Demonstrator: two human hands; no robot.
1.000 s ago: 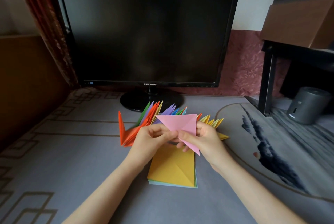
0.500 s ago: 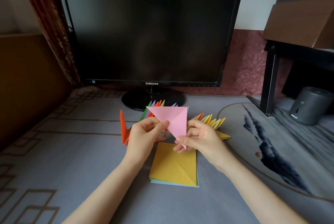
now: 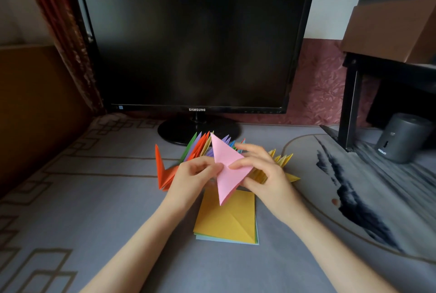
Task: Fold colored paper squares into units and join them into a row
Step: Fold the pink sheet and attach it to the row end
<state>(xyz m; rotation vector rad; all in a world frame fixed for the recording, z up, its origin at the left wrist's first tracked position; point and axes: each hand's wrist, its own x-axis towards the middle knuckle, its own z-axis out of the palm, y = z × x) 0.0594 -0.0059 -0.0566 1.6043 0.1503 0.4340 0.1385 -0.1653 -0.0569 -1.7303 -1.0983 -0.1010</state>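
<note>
Turned since a moment ago, pink folded paper (image 3: 226, 168) now stands near upright, points up and down, pinched between left hand (image 3: 191, 180) and right hand (image 3: 264, 174) above yellow squares (image 3: 226, 219).

The table (image 3: 70, 198) wears a grey cloth printed with tan angular lines. Just below the grip of the two hands lies a stack of paper squares (image 3: 226, 219), a yellow-orange one on top; just behind it runs a row of folded paper units (image 3: 198, 148). Beyond that stands a monitor (image 3: 195, 40), and well to the right a grey cylinder (image 3: 401, 136) beside a black stand (image 3: 349, 101).
</note>
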